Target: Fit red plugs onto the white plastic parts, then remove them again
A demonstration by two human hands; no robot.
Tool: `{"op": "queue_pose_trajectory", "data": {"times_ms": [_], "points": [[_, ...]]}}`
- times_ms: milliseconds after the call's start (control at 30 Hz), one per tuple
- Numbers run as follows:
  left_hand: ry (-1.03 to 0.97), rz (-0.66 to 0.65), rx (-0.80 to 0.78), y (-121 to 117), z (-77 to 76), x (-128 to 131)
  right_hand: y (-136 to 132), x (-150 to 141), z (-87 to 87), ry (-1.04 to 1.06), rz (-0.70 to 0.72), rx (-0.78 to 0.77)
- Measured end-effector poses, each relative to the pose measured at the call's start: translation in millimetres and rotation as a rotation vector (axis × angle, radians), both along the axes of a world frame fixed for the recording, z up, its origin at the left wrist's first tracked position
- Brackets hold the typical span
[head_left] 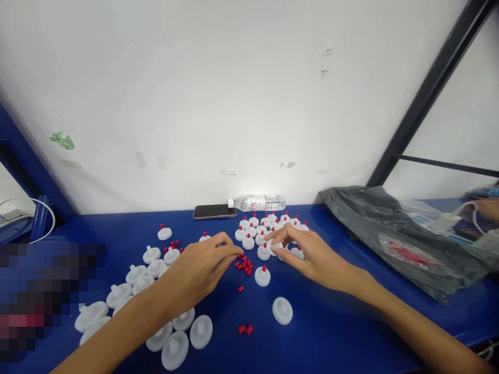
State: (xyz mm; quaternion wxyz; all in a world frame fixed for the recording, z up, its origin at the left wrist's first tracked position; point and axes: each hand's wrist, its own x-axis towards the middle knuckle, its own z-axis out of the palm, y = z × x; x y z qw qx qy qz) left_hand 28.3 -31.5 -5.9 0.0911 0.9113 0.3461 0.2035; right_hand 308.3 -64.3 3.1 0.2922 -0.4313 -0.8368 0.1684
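Currently, my right hand (312, 255) pinches a white disc (274, 248) between narrowed fingers at the near edge of the red-capped discs (248, 242); I cannot tell whether its stem carries a cap. My left hand (202, 265) is at the loose red caps (247, 266), fingertips almost together; whether a cap sits between them, I cannot tell. For good handling, I should grip the disc by its rim, leave the stem unobstructed, and separate one cap at a time without scattering the pile. Uncapped discs (118, 295) occupy the left of the blue surface (331, 332), partly hidden by my forearm. Along the white wall (234, 104) lie a phone (215, 211) and a clear bottle (259, 203); a grey plastic bag (362, 223) rests at right, near a dark post (429, 93).
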Motion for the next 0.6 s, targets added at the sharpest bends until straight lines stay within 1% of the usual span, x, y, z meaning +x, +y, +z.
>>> {"op": "queue_pose_trajectory", "data": {"times_ms": [133,200,267,433,600], "points": [[-0.239,-0.017,0.012,-11,2.2,9,-2,-6,-10.3,-0.063,0.06,0.176],[-0.349,-0.006,-0.009,-16,3.3,14,-3,-10,-15.0,-0.072,0.101,0.24],[-0.408,-0.002,-0.049,-22,4.8,18,-4,-14,-18.5,-0.048,0.13,0.291],[-0.415,-0.053,-0.173,-30,9.9,24,-8,-21,-21.0,-0.021,0.133,0.361],[-0.403,-0.083,-0.217,-31,10.9,24,-9,-20,-21.1,0.007,0.106,0.372]]}}
